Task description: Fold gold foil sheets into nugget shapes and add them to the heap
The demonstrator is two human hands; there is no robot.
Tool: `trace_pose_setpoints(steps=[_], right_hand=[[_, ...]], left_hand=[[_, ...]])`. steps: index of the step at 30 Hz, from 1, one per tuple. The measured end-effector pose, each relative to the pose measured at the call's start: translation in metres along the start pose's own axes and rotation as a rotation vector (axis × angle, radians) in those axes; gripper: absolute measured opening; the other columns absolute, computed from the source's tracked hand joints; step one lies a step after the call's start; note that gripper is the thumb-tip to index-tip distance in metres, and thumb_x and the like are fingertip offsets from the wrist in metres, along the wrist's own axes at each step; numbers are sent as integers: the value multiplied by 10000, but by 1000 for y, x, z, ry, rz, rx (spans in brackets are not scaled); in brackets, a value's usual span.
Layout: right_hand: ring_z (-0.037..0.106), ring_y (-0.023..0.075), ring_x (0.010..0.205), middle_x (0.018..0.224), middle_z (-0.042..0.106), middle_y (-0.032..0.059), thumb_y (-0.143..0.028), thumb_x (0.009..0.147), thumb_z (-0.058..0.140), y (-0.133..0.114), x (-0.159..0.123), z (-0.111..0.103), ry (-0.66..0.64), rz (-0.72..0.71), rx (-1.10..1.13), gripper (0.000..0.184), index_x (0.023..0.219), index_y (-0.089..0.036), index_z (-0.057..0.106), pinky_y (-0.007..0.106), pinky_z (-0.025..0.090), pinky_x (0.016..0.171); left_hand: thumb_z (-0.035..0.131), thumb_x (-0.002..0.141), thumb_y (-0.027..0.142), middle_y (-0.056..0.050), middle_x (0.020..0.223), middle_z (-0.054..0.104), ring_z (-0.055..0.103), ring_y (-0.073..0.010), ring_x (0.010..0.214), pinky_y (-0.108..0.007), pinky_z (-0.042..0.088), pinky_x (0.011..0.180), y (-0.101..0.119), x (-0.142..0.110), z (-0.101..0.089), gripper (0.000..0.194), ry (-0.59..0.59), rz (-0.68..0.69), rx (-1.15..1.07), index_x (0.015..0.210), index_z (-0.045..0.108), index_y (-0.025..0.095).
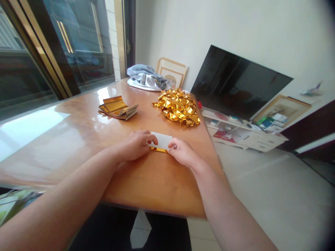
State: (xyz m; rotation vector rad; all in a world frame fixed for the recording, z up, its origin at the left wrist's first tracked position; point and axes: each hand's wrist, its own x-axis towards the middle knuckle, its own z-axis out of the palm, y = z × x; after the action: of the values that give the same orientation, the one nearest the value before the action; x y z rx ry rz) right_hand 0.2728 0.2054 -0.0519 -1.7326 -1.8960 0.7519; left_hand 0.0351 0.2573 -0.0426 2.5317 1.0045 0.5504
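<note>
Paper sheet (161, 139): pale grey-white was noted on upper face, gold along near edge. Folded pieces (180, 108): bright gold was seen throughout, broken by darker amber facets. Sheet stack (117, 107): gold was shown on top. Table (157, 184): orange-brown, faintly mottled, was observed. Cloth bundle (145, 77): pale blue and silvery white were recorded. Television (235, 82): black was noted.

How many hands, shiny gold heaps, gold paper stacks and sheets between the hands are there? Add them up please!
Left hand and right hand: 2
Gold heap: 1 (pieces too jumbled to count)
Gold paper stack: 1
White-and-gold sheet: 1
Total: 5
</note>
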Motion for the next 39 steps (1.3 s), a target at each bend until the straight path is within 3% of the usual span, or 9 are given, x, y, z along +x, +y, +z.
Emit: trace_pose_setpoints(steps=[3, 8, 18, 23, 30, 35, 39], right_hand=[[559, 121, 625, 770, 656, -25, -250, 787, 598, -1, 0, 0, -8, 17, 9, 103, 883, -214, 607, 203, 341, 517], [574, 125, 640, 782, 660, -24, -249, 785, 598, 0, -1, 0, -8, 15, 12, 103, 883, -216, 592, 203, 343, 516], [567, 125, 630, 775, 660, -23, -243, 791, 610, -5, -2, -3, -25, 33, 12, 91, 874, -212, 586, 210, 357, 530], [576, 136, 692, 800, 666, -19, -255, 825, 587, 0, -2, 0, 21, 2, 2, 65, 871, -211, 599, 213, 368, 565], [584, 151, 720, 842, 674, -13, -241, 850, 566, 9, 0, 9, 101, 9, -32, 96, 936, -232, 607, 225, 358, 573], [568, 146, 694, 818, 669, -27, -241, 821, 609, 12, -4, 10, 133, 17, -104, 142, 961, -242, 591, 225, 335, 564], [585, 152, 719, 829, 672, -23, -246, 853, 580, 11, -9, 6, 136, 19, -145, 78, 931, -238, 585, 231, 355, 585]], left_hand=[[479, 800, 26, -38, 934, 605, 582, -198, 907, -295, 447, 839, 6, -2, 3, 455, 14, 140, 40, 1016, 767, 303], [482, 893, 84, -47, 842, 560, 557, -191, 817, -290, 421, 746, 15, -4, 4, 411, -41, 253, 94, 1031, 792, 315], [502, 944, 183, -36, 872, 594, 559, -176, 805, -271, 412, 732, 23, -6, 1, 280, -81, 196, 61, 904, 775, 233], [495, 916, 123, -26, 877, 588, 566, -176, 803, -264, 408, 721, 27, -7, 0, 309, -115, 207, 121, 922, 770, 263], [491, 963, 217, -47, 863, 575, 556, -213, 820, -318, 390, 757, 28, -8, 3, 364, -73, 209, 281, 1167, 743, 384], [510, 968, 232, -56, 898, 586, 541, -213, 818, -331, 364, 761, 25, -8, 4, 361, -80, 217, 318, 1179, 742, 411], [491, 989, 266, -59, 921, 595, 542, -208, 823, -336, 353, 767, 23, -8, 6, 353, -75, 218, 321, 1200, 732, 415]])
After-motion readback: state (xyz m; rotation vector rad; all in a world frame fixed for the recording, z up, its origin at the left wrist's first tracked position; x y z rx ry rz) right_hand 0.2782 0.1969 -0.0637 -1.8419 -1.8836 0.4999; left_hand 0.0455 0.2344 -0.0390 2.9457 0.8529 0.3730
